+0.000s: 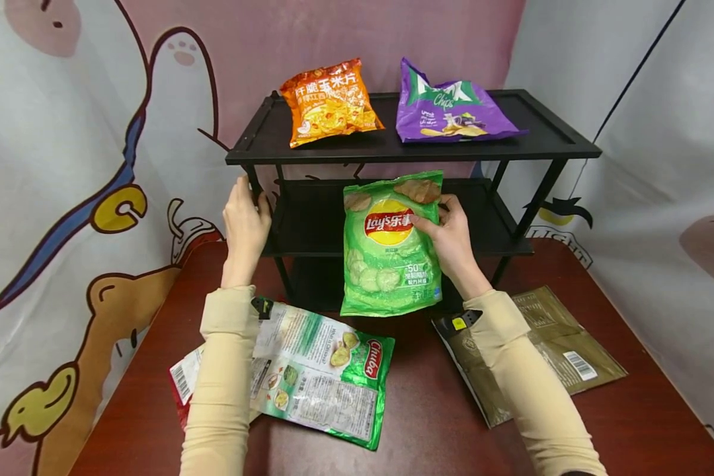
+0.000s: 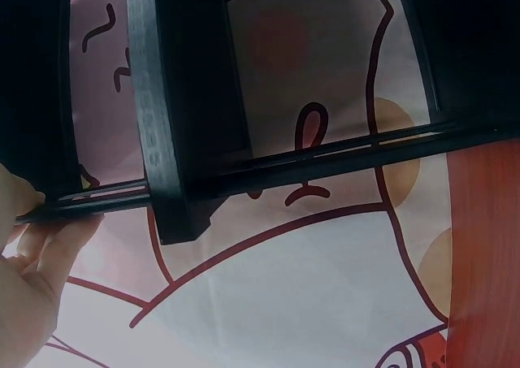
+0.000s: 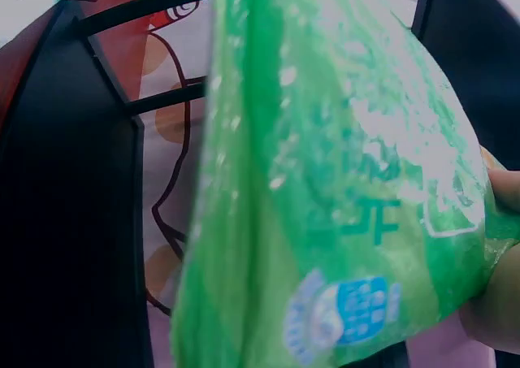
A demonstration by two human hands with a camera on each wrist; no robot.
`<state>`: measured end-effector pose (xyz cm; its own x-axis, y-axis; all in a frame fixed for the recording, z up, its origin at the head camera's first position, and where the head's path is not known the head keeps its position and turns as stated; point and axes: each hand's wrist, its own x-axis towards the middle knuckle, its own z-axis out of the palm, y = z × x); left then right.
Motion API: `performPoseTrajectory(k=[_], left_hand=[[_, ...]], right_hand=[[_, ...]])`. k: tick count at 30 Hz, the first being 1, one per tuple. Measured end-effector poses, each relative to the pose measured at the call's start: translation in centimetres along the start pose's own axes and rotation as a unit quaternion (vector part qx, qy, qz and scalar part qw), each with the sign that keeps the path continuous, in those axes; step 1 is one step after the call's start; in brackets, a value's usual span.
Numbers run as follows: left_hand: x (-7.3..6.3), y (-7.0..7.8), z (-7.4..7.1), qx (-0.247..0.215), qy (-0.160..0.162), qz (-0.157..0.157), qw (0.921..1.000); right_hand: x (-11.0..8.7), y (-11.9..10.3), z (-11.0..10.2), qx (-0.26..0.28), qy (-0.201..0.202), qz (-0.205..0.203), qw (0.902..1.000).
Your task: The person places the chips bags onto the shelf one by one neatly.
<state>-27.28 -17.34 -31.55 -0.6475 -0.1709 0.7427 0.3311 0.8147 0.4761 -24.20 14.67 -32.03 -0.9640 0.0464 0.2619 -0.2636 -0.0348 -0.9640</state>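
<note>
My right hand (image 1: 453, 243) pinches the right edge of a green Lay's chip bag (image 1: 387, 268), thumb across its front and fingers behind. The bag hangs upright, front towards me, before the black shelf rack's middle shelf (image 1: 478, 228). Filling much of the right wrist view, the green bag (image 3: 341, 165) hides most of that hand. On the left, my left hand (image 1: 246, 221) grips the rack's front post just under the top shelf. Thumb and fingers of the left hand (image 2: 36, 283) close round the thin black post (image 2: 325, 158) in the left wrist view.
On the top shelf (image 1: 541, 119) lean an orange snack bag (image 1: 330, 106) and a purple chip bag (image 1: 452, 109). A green-and-silver Chuba bag (image 1: 327, 377) lies on the wooden table (image 1: 440, 436), partly over a red-and-white packet (image 1: 184, 377). A brown-gold bag (image 1: 562, 344) lies at right.
</note>
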Motion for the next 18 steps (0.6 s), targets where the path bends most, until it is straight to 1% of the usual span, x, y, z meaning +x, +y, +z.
performPoseTrajectory(k=[4,8,9,11,12,14,16,18], left_hand=[[0.0,0.0,0.0,-0.005,-0.002,-0.001,1.0000],[0.0,0.0,0.0,-0.007,-0.002,-0.002,1.0000],[0.0,0.0,0.0,-0.007,-0.002,-0.001,1.0000],[0.0,-0.1,0.0,-0.006,-0.001,0.000,1.0000],[0.0,-0.1,0.0,-0.006,-0.001,0.000,1.0000],[0.1,-0.1,0.0,-0.006,-0.001,0.001,1.0000],[0.1,-0.1,0.0,-0.006,-0.002,0.002,1.0000],[0.1,-0.1,0.0,-0.005,-0.002,0.001,1.0000]], right_hand=[[1.6,0.2,0.8,-0.035,0.013,0.034,0.9987],[2.9,0.1,1.4,-0.077,-0.001,0.069,0.9946],[3.1,0.1,1.5,-0.087,-0.007,0.080,0.9930],[3.5,0.0,1.7,-0.123,-0.022,0.093,0.9878],[3.6,-0.1,1.8,-0.149,-0.031,0.099,0.9834],[3.6,-0.2,1.7,-0.214,-0.050,0.107,0.9697],[3.5,-0.4,1.6,-0.294,-0.069,0.093,0.9486],[3.1,-0.9,1.5,-0.372,-0.077,0.075,0.9219]])
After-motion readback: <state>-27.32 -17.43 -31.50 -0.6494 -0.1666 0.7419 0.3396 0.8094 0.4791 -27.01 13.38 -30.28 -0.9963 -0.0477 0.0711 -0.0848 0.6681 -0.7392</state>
